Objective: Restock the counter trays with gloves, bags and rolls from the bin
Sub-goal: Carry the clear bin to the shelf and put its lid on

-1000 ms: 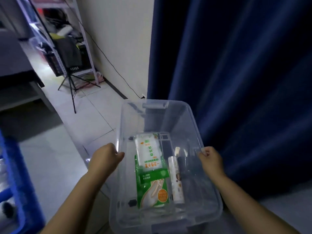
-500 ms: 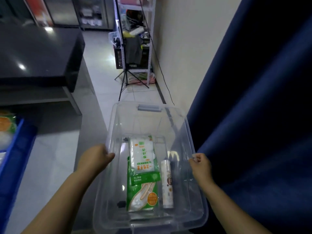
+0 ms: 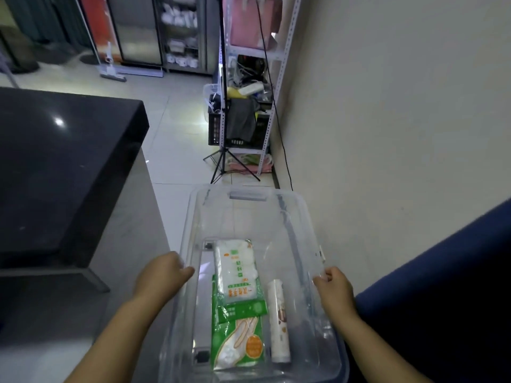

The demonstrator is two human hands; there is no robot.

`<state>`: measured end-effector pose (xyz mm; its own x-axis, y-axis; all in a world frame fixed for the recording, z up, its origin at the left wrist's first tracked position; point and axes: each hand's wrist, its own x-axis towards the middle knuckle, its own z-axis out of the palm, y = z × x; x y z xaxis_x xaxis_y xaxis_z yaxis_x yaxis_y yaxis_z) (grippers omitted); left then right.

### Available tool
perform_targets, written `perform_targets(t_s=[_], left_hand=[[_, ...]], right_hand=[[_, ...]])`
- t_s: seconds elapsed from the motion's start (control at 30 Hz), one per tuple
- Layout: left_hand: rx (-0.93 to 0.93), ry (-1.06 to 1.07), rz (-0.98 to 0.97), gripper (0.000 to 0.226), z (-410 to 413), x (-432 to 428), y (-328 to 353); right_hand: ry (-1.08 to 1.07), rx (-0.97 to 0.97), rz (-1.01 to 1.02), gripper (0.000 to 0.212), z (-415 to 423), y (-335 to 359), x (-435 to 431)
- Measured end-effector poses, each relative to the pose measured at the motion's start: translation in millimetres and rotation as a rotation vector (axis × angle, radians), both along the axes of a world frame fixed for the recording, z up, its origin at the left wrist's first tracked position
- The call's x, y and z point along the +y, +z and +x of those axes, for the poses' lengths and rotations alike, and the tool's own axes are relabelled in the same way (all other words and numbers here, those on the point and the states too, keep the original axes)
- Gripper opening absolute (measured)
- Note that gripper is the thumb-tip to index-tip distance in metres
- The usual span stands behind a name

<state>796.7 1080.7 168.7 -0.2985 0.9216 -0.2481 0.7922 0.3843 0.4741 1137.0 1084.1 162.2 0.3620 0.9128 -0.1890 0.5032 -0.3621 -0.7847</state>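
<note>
A clear plastic bin [image 3: 249,197] hangs in front of me, held by its two long rims. My left hand [image 3: 163,275] grips the left rim and my right hand [image 3: 334,286] grips the right rim. On the bin's floor lie a white pack with orange print [image 3: 236,268], a green glove pack [image 3: 237,338] partly under it, and a white roll [image 3: 279,324] to their right.
A black counter [image 3: 60,167] stands to the left, with grey floor below it. Ahead, a tripod [image 3: 224,161] and a metal shelf rack [image 3: 265,106] full of clutter stand against the cream wall [image 3: 387,120]. A dark blue curtain [image 3: 442,286] hangs at the right.
The view has swung left with the bin: the curtain slid off to the right, the black counter and the far room came into sight. Both hands keep the same hold.
</note>
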Motion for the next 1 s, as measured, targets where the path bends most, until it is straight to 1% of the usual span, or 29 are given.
perform_targets(t_s=[0.13,0.23,0.3,0.43,0.5,0.6,0.7,0.8,0.9,1.0], left_hand=[[0.021,0.038,0.026,0.029,-3.4,60.2,7.7],[-0.008,0.067,0.025,0.028,-5.2,107.4,3.3],[-0.01,0.09,0.03,0.025,-6.0,141.7,-1.3],[-0.012,0.162,0.034,0.023,-8.5,222.5,-8.9],[-0.005,0.198,0.03,0.02,-9.8,264.0,-9.2],[0.031,0.288,0.019,0.019,-13.1,316.9,-3.3],[0.04,0.411,0.047,0.021,-18.1,362.0,-2.2],[0.071,0.53,0.051,0.017,-28.7,399.2,-2.7],[0.079,0.597,0.014,0.011,-50.4,437.7,-4.0],[0.109,0.593,-0.038,0.011,-85.8,482.6,-4.6]], right_hand=[[0.019,0.006,0.049,0.027,-3.4,4.7,69.5],[0.029,-0.02,0.069,0.023,-8.8,-0.3,131.8],[0.068,-0.022,0.091,0.021,-11.4,-6.3,178.3],[0.163,0.005,0.105,0.01,-17.8,-18.6,284.6],[0.211,0.033,0.092,0.011,-22.8,-20.7,340.1],[0.283,0.022,0.075,0.016,-33.1,-18.8,415.3],[0.362,0.023,0.079,0.022,-51.9,-11.6,479.7],[0.404,0.026,0.072,0.027,-77.7,-7.8,534.0],[0.446,0.018,0.064,0.022,-109.7,-10.4,584.5],[0.481,0.016,0.034,0.015,-146.4,-19.4,632.9]])
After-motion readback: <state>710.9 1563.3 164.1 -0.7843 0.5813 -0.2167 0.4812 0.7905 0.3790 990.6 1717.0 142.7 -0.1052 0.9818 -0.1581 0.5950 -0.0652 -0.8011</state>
